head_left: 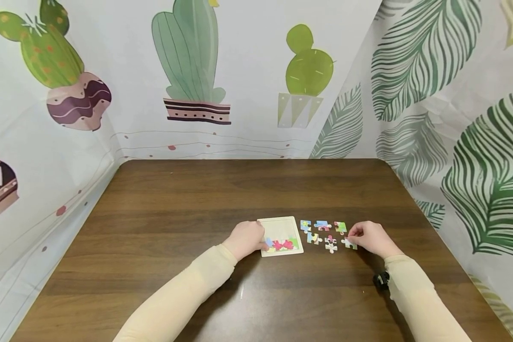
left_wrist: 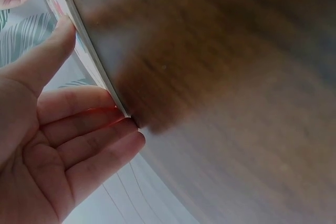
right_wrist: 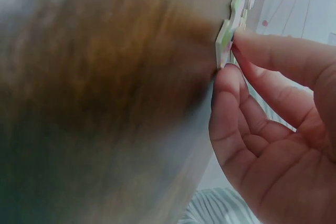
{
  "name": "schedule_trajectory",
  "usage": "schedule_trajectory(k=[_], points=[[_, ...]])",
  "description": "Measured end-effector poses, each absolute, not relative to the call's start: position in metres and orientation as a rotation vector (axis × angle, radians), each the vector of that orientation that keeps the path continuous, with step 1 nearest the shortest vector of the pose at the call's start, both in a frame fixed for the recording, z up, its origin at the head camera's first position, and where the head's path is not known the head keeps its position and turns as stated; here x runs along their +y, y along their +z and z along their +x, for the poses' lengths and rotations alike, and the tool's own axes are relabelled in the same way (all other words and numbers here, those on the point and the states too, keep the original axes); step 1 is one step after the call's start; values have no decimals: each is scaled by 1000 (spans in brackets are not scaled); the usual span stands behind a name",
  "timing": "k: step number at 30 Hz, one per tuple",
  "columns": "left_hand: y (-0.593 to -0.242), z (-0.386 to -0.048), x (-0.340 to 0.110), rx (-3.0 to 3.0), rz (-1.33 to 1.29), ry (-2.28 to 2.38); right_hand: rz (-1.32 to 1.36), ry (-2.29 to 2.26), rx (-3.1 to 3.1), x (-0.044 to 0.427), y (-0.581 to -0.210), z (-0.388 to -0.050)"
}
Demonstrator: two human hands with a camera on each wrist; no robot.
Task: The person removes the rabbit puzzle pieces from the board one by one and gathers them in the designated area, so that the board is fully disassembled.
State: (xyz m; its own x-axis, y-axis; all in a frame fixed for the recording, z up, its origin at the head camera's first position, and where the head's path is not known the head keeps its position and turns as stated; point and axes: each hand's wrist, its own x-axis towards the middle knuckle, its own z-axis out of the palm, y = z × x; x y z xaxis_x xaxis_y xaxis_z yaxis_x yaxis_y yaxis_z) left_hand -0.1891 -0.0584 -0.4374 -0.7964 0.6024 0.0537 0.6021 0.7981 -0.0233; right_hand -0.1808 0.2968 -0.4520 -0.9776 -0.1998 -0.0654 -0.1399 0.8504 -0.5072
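Note:
A square pale puzzle tray (head_left: 278, 219) lies on the table with several joined pieces (head_left: 283, 245) along its near side. My left hand (head_left: 247, 239) holds the tray's left edge, thumb on top and fingers against the side, as the left wrist view shows. To the right of the tray lie several loose jigsaw pieces (head_left: 322, 225). At their right end my right hand (head_left: 371, 237) pinches one piece (head_left: 349, 243) between thumb and fingers; the right wrist view shows this piece (right_wrist: 224, 44) at the fingertips, close to the tabletop.
The brown wooden table (head_left: 196, 190) reaches back to a wall cloth (head_left: 256, 71) printed with cacti and leaves. A small black object (head_left: 381, 280) is at the right wrist.

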Motion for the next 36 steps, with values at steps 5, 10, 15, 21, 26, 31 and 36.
schedule_trajectory(k=[5, 10, 15, 21, 26, 31, 36], points=[[-437, -188, -59, -2918, -986, 14, -285, -817, 2956, 290, -451, -181], [-436, -189, -59, -2904, -984, 29, -330, -839, 2980, 276, -448, -185], [-437, -190, -58, -2907, -982, 37, -372, -869, 2944, 258, -444, -191], [-436, -191, -58, -2906, -976, 40, -462, -892, 2908, 232, -443, -197], [-435, -191, -58, -2907, -972, 32, -534, -909, 2890, 210, -444, -200], [-435, -191, -59, -2919, -972, 5, -587, -942, 2845, 189, -445, -201], [-437, -191, -58, -2925, -980, -19, -686, -927, 2827, 167, -445, -201]])
